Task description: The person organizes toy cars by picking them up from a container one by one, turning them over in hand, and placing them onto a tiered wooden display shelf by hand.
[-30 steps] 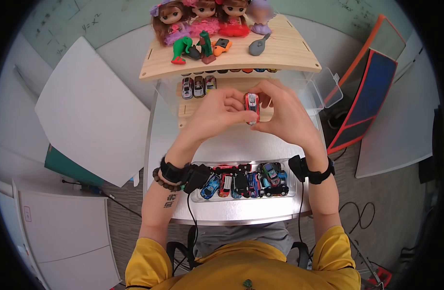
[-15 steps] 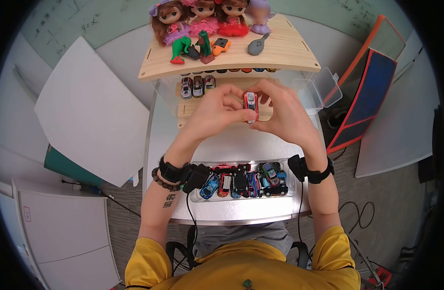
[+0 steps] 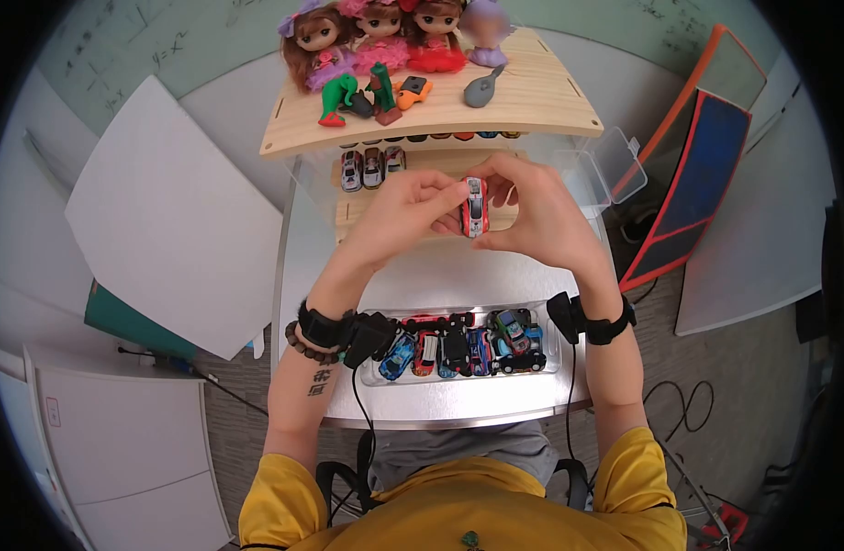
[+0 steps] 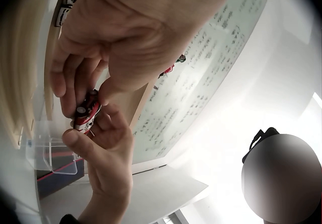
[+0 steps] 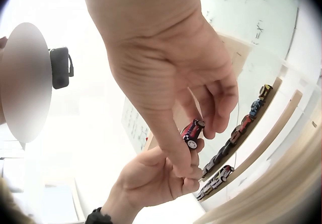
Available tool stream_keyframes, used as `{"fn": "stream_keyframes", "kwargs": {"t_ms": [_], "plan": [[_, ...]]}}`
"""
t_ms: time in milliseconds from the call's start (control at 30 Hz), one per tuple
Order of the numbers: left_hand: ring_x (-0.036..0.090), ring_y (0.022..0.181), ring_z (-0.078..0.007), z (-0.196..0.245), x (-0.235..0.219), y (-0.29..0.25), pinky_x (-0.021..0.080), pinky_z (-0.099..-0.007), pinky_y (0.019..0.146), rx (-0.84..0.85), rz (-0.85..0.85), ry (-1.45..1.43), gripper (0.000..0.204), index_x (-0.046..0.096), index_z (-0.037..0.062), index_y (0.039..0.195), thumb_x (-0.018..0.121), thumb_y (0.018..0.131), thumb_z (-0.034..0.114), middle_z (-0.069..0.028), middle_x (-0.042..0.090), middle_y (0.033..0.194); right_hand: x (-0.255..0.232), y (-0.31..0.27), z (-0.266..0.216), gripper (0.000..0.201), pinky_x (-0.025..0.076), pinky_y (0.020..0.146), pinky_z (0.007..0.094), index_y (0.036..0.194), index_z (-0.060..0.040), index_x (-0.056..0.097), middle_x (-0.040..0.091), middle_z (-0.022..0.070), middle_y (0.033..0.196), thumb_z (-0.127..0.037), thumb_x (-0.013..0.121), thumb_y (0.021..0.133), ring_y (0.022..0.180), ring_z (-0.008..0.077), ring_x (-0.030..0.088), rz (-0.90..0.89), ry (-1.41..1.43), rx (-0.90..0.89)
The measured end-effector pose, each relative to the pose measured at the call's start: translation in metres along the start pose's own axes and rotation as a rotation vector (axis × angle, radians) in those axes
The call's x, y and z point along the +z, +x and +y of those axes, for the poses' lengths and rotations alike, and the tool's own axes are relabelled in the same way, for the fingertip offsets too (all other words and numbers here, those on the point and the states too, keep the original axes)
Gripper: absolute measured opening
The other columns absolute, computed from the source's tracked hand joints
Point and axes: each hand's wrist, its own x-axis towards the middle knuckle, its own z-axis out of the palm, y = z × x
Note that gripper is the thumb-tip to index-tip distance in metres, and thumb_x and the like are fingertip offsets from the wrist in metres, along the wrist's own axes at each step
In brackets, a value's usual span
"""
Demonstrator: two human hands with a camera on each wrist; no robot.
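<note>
Both hands hold a small red and white toy car (image 3: 475, 208) between them, above the wooden lower tier (image 3: 348, 209). My left hand (image 3: 399, 216) grips its left side, with the thumb near the far end of the roof and the fingers beneath. The right hand (image 3: 546, 220) spans the car's length, index finger at the far end and thumb at the near end. In the left wrist view the car's red side (image 4: 88, 112) shows between the two hands; in the right wrist view a wheel and dark red side (image 5: 193, 133) show.
Several toy cars lie in a clear tray (image 3: 555, 365) near the table's front edge. Three cars (image 3: 373, 169) are lined up on the lower tier. Dolls (image 3: 380, 41) and small figures stand on the wooden top shelf (image 3: 523, 115). A clear lid (image 3: 624, 167) sticks out at right.
My left thumb has moved from the car's near end towards its far end, uncovering more of the roof. The right hand keeps nearly the same place. The head view has shifted slightly.
</note>
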Motion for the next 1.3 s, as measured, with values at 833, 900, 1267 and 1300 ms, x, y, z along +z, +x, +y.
{"fn": "stream_keyframes", "kwargs": {"t_ms": [833,900,1267,1300], "plan": [[0.072,0.095,-0.0116,0.006,0.004,-0.002,0.051,-0.0263,0.081,0.084,0.145,-0.022,0.028,0.072,0.0074,0.099,0.069,0.103,0.035,-0.0023,0.076,0.096,-0.006,0.002,0.012,0.057,0.058,0.085,0.0309,0.128,0.0016,0.068,0.074,0.0102,0.104,-0.001,0.086,0.074,0.089,0.0162,0.069,-0.025,0.325,-0.043],[0.071,0.092,-0.0098,0.005,0.003,-0.002,0.050,-0.0255,0.080,0.100,0.160,0.000,0.030,0.075,0.0073,0.100,0.069,0.102,0.037,-0.0020,0.077,0.094,-0.009,0.001,0.009,0.056,0.058,0.084,0.0310,0.127,0.0011,0.070,0.075,0.0101,0.102,-0.002,0.086,0.074,0.089,0.0162,0.069,-0.011,0.296,-0.042],[0.067,0.086,-0.0084,0.003,-0.001,-0.003,0.050,-0.0258,0.079,0.104,0.137,0.044,0.036,0.080,0.0038,0.104,0.068,0.103,0.038,-0.0043,0.078,0.095,-0.022,-0.004,0.007,0.054,0.056,0.080,0.0320,0.128,-0.0068,0.074,0.078,0.0119,0.105,-0.005,0.086,0.075,0.084,0.0201,0.068,-0.028,0.125,-0.070],[0.067,0.086,-0.0088,0.002,-0.001,-0.003,0.050,-0.0261,0.079,0.104,0.132,0.048,0.036,0.080,0.0033,0.103,0.068,0.103,0.037,-0.0045,0.078,0.095,-0.022,-0.004,0.008,0.054,0.055,0.079,0.0322,0.128,-0.0073,0.074,0.078,0.0119,0.105,-0.006,0.086,0.075,0.084,0.0203,0.067,-0.030,0.121,-0.079]]}}
